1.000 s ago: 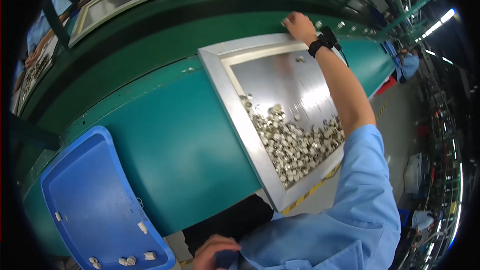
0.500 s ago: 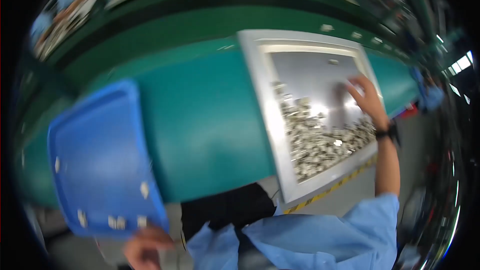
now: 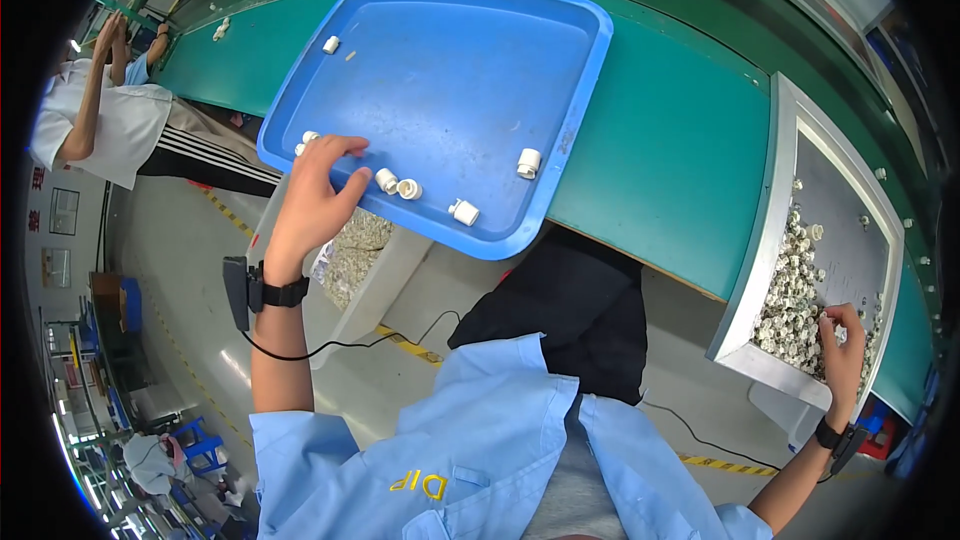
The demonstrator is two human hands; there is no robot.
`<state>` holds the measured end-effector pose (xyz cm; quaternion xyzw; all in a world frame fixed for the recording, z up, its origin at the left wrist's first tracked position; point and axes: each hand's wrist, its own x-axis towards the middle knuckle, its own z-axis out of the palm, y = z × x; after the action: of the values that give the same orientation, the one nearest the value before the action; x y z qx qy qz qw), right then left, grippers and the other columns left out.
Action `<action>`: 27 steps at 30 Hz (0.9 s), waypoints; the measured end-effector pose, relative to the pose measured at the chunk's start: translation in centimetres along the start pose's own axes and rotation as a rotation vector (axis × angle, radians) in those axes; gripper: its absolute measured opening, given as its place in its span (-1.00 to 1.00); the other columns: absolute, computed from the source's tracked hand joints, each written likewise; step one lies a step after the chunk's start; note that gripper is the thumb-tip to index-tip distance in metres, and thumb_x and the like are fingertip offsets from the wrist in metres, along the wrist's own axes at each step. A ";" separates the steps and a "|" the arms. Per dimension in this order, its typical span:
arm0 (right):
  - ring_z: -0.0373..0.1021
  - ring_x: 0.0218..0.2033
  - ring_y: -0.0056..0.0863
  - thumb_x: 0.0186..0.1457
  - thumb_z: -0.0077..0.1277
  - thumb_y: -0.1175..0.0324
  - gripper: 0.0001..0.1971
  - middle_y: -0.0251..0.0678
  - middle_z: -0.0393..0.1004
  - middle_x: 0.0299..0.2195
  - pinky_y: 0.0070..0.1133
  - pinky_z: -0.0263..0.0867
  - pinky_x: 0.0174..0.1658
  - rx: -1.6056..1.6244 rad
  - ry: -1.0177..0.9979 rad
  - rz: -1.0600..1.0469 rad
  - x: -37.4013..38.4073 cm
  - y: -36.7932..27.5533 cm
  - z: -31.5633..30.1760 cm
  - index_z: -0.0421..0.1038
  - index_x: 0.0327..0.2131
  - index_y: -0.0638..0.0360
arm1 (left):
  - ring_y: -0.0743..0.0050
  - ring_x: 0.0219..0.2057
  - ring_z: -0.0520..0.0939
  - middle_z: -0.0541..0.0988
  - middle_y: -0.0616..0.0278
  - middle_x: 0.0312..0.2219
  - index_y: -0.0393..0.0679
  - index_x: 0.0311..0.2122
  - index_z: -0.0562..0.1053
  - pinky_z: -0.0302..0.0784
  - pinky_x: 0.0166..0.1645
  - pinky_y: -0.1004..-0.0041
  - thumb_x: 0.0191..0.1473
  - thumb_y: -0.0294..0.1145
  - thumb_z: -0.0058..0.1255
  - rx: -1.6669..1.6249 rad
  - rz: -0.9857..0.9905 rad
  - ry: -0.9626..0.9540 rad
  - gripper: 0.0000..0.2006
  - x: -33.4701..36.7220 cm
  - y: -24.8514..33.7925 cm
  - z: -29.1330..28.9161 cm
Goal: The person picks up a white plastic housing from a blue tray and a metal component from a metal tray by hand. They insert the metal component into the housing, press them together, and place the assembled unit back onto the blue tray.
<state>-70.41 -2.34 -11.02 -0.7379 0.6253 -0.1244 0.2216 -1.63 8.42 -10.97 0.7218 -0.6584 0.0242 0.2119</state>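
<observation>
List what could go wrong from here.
The blue tray juts past the near edge of the green table, so pressure from the left hand might tip it.
The loose cable at the left wristband could snag.
The right hand, at the crowded pile of white parts, might knock some over the metal frame.
</observation>
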 end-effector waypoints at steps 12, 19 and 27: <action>0.40 -0.15 -0.56 0.19 0.09 0.42 -0.84 -0.34 0.49 -0.25 -0.58 0.31 -0.03 0.103 0.416 0.012 0.5 1.0 0.5 0.44 -0.18 0.28 | 0.43 -0.41 0.52 0.53 0.25 -0.37 -0.20 -0.17 0.54 0.43 -0.30 0.44 0.04 -0.56 0.13 -0.252 0.145 -0.773 -0.79 5.7 0.0 -0.4; 0.45 -0.12 -0.53 0.19 0.05 0.54 -0.71 -0.25 0.51 -0.13 -0.52 0.41 -0.01 0.654 0.318 -0.243 1.7 -5.9 2.5 0.41 0.00 0.33 | 0.41 -0.44 0.51 0.49 0.15 -0.46 -0.27 -0.32 0.44 0.40 -0.35 0.43 0.02 -0.61 0.06 -0.125 0.010 -0.705 -0.91 4.4 0.1 -1.6; 0.46 -0.14 -0.44 0.13 0.03 0.62 -0.64 -0.16 0.50 -0.17 -0.46 0.42 -0.01 1.068 0.326 -0.340 -0.3 -9.5 4.6 0.34 0.02 0.34 | 0.55 -0.44 0.44 0.45 0.22 -0.43 -0.30 -0.30 0.38 0.37 -0.35 0.51 0.08 -0.64 0.01 -0.174 -0.027 -0.672 -0.92 4.9 2.2 -0.8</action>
<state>-60.05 -0.13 -10.43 -0.5852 0.3749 -0.5681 0.4407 -2.94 3.99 -8.06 0.6774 -0.6814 -0.2739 0.0440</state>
